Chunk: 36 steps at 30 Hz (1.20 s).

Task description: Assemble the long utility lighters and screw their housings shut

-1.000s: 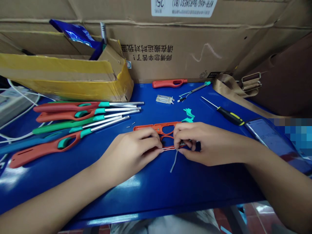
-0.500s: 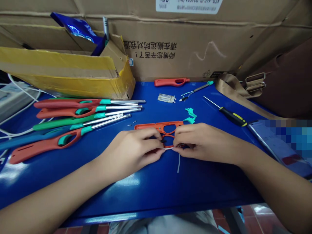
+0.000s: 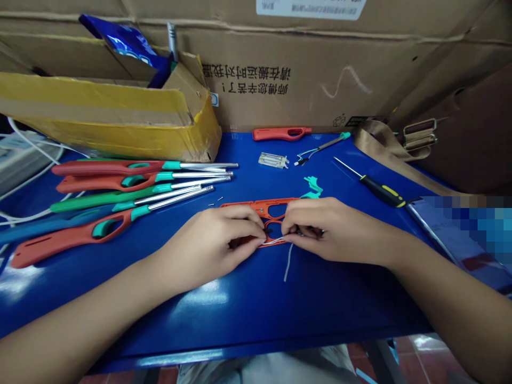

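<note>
My left hand [image 3: 218, 240] and my right hand [image 3: 324, 226] meet over an orange lighter casing half [image 3: 267, 245] on the blue table. Both are closed in a pinch on a thin white wire [image 3: 276, 241] that spans the gap between the fingertips. A thin pale strand, perhaps a tube [image 3: 288, 264], hangs down below my right fingers. Just behind my hands lies another orange casing half [image 3: 239, 207], its right part covered by my right hand. A green trigger piece [image 3: 313, 186] rests beyond my right knuckles. The inner parts between my fingers are mostly hidden.
Several long-nosed lighters [image 3: 112, 184] lie at left, before a yellow-taped cardboard box [image 3: 160, 133]. Toward the back are a red casing [image 3: 276, 134], a clear fuel tank [image 3: 273, 160] and a wired rod [image 3: 326, 144]. A screwdriver [image 3: 382, 191] and a phone [image 3: 448, 229] lie right.
The white wire between my hands now shows more clearly and slants up to the right. The hanging strand has swung slightly left. Both hands have shifted only a little.
</note>
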Available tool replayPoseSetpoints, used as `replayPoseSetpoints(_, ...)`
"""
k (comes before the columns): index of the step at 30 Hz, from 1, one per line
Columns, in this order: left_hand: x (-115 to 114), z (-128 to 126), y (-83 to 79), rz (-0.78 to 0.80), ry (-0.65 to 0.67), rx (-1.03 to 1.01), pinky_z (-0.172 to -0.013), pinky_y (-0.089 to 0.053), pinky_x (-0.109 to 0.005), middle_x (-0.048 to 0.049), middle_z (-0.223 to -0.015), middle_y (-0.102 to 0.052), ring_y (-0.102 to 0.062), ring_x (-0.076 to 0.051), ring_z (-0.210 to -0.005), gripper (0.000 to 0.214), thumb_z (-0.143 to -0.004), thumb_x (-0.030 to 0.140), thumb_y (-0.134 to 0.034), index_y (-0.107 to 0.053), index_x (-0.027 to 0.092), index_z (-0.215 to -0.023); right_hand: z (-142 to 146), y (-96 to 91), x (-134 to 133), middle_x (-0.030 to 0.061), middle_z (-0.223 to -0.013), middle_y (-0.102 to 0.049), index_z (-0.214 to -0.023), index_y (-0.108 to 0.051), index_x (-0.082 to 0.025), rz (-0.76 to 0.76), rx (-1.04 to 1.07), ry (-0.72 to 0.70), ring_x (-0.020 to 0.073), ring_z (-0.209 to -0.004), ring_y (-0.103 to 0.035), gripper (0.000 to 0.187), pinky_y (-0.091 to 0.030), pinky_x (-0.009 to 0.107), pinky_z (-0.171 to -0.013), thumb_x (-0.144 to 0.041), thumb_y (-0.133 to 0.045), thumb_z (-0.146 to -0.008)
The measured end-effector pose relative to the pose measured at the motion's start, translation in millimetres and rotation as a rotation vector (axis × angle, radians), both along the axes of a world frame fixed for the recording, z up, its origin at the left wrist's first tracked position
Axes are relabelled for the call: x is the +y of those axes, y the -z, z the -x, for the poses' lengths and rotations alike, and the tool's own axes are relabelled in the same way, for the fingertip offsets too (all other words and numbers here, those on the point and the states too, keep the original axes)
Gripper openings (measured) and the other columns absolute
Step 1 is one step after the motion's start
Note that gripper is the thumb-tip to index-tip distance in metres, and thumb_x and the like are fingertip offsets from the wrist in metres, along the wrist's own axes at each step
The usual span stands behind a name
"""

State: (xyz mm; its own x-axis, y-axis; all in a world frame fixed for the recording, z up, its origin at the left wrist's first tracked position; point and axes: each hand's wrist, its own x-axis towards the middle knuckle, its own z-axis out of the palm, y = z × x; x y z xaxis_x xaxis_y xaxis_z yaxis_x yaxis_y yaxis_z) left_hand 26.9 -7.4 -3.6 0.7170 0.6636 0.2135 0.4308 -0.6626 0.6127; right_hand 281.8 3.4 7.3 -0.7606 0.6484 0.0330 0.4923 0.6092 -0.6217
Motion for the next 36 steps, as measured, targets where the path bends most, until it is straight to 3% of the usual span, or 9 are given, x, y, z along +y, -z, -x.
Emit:
replayPoseSetpoints(8, 3.1, -1.3, 1.3, 0.09, -0.009, -0.062, -0.081, -0.053, -0.024, -0.0023, -0.099, -0.073, -0.069, -0.013, -0.09, 0.012, -0.093, 0.015, -0.068, -0.079, 0.02, -0.093, 1.1, -1.3, -1.6, -0.0019, -0.084, -0.062, -0.089, -0.069, -0.019, 0.072, 0.002, 0.018, 0.0081, -0.068, -0.051, 0.009, -0.039, 0.023, -0.064, -0.017, -0.062, -0.095)
replayPoseSetpoints(14, 2.9, -6.4, 2.6, 0.262, -0.181, -0.105, -0.057, -0.047, -0.02, -0.0007, -0.087, -0.071, -0.063, -0.009, -0.066, 0.007, -0.083, 0.014, -0.077, -0.079, 0.019, -0.079, 4.1, -0.3, -2.3, -0.0047, -0.076, -0.059, -0.089, -0.07, -0.021, 0.189, 0.001, 0.136, 0.0073, -0.06, -0.046, 0.002, -0.038, 0.021, -0.056, -0.02, -0.069, -0.088)
replayPoseSetpoints(20, 0.1, -9.3, 2.3, 0.287, -0.268, -0.107, -0.052, -0.043, -0.018, 0.0008, -0.083, -0.067, -0.055, -0.006, -0.058, 0.008, -0.077, 0.012, -0.079, -0.078, 0.019, -0.076, 7.7, -2.2, -2.8, -0.0044, -0.071, -0.06, -0.085, -0.073, -0.019, 0.216, -0.001, 0.18, 0.0068, -0.057, -0.046, 0.01, -0.038, 0.022, -0.055, -0.016, -0.064, -0.087)
replayPoseSetpoints(27, -5.1, -7.0, -3.6, 0.186, -0.201, -0.034, -0.06, -0.048, -0.022, -0.0005, -0.092, -0.067, -0.063, -0.01, -0.069, 0.012, -0.083, 0.011, -0.071, -0.079, 0.021, -0.083, 14.2, -1.0, -3.9, -0.0066, -0.061, -0.051, -0.078, -0.07, -0.018, 0.222, 0.011, 0.238, 0.0071, -0.053, -0.043, 0.009, -0.036, 0.023, -0.054, -0.012, -0.065, -0.083)
replayPoseSetpoints(33, -10.7, -4.2, -5.2, 0.089, -0.134, 0.031, -0.075, -0.054, -0.026, 0.0002, -0.109, -0.068, -0.069, -0.015, -0.09, 0.017, -0.091, 0.018, -0.067, -0.079, 0.029, -0.095, 8.6, -0.3, -5.2, -0.0029, -0.079, -0.062, -0.088, -0.071, -0.02, 0.122, 0.025, 0.137, 0.0089, -0.066, -0.05, 0.011, -0.039, 0.023, -0.062, -0.013, -0.063, -0.087)
replayPoseSetpoints(36, -11.4, -2.8, -2.3, 0.059, -0.104, 0.047, -0.082, -0.054, -0.028, 0.0009, -0.112, -0.069, -0.07, -0.014, -0.089, 0.019, -0.094, 0.018, -0.065, -0.079, 0.03, -0.097, 6.5, -2.2, -5.5, -0.0022, -0.081, -0.063, -0.087, -0.071, -0.02, 0.1, 0.013, 0.116, 0.0099, -0.069, -0.052, 0.011, -0.04, 0.024, -0.063, -0.013, -0.062, -0.088)
